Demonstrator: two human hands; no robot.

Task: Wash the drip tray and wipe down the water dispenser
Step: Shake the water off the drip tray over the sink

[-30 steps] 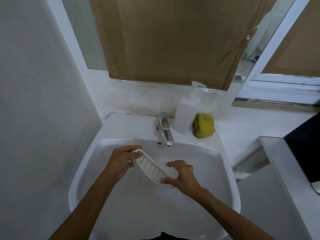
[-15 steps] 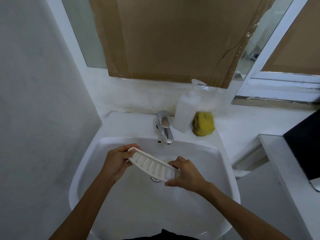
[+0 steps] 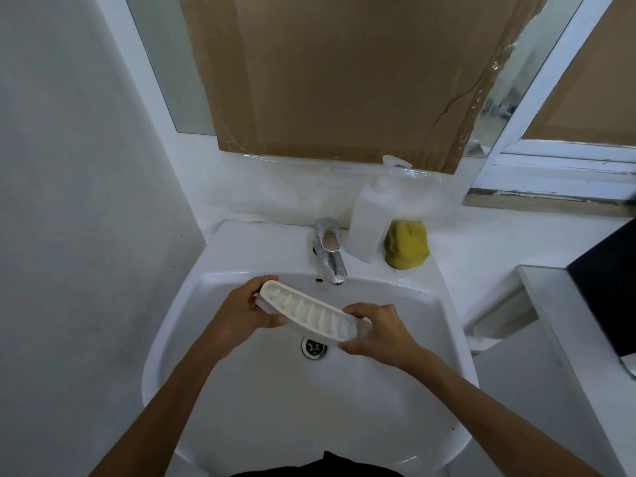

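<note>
Both hands [image 3: 241,313] [image 3: 377,330] grip drip tray [image 3: 311,311] over sink [image 3: 447,325].

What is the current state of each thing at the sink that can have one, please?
drip tray: held over the sink, ribbed side up, tilted
left hand: grips the tray's left end
right hand: grips the tray's right end
faucet: no water running
drain: open, unplugged
soap bottle: upright beside the faucet
yellow sponge: resting on the sink ledge
</note>
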